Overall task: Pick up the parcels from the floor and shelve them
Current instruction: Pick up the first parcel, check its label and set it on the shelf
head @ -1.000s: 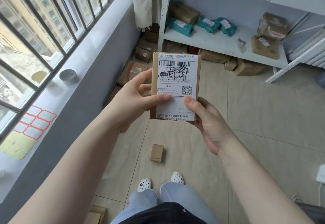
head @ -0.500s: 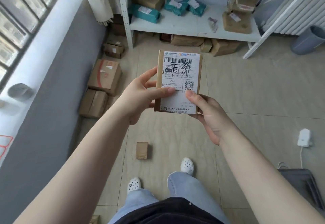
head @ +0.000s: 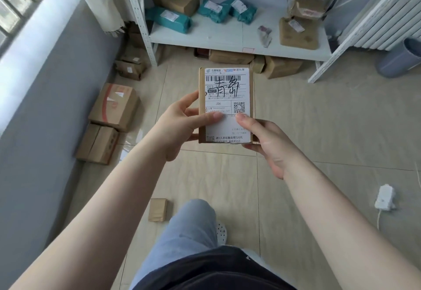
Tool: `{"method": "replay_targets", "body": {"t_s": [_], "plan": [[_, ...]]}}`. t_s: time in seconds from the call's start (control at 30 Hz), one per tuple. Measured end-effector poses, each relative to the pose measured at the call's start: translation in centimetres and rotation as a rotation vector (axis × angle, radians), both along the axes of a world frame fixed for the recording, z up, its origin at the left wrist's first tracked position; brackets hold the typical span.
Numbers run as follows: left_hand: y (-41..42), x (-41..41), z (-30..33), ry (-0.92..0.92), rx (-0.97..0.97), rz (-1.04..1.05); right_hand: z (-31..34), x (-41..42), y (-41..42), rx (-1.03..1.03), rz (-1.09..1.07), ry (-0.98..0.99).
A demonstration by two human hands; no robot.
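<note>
I hold a small brown cardboard parcel [head: 225, 84] with a white shipping label, face up, in front of me above the floor. My left hand [head: 180, 128] grips its left edge with the thumb on the label. My right hand [head: 266, 141] supports its lower right corner, thumb also on the label. Ahead stands a white metal shelf [head: 227, 39] bearing brown boxes and teal bagged parcels. A small brown parcel [head: 157, 210] lies on the tiled floor by my left leg.
Several cardboard boxes [head: 114, 107] line the grey wall on the left, and more sit under the shelf. A grey bin [head: 401, 59] and a white radiator stand at the right. A white power adapter [head: 385, 197] with its cord lies on the floor at right.
The view has tilted further down and moved toward the shelf. My right leg has stepped forward. Both hands keep the same hold on the parcel.
</note>
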State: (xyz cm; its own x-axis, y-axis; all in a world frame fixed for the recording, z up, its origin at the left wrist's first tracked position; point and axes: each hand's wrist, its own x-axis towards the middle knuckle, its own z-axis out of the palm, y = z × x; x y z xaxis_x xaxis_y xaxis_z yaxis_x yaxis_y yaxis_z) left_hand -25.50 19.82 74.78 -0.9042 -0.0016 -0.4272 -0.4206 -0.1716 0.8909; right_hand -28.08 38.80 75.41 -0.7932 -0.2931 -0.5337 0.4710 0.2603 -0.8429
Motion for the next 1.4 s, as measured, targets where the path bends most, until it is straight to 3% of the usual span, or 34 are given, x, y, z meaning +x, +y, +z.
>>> {"method": "replay_targets", "body": {"t_s": [1.0, 1.4], "plan": [[-10.3, -49.0, 2.0, 0.03, -0.041, 0.088, 0.7, -50.3, -10.9, -0.054, 0.039, 0.124], [-14.7, -63.7, 3.5, 0.094, -0.034, 0.131, 2.4, -66.5, -15.4, -0.036, 0.123, 0.161]]}}
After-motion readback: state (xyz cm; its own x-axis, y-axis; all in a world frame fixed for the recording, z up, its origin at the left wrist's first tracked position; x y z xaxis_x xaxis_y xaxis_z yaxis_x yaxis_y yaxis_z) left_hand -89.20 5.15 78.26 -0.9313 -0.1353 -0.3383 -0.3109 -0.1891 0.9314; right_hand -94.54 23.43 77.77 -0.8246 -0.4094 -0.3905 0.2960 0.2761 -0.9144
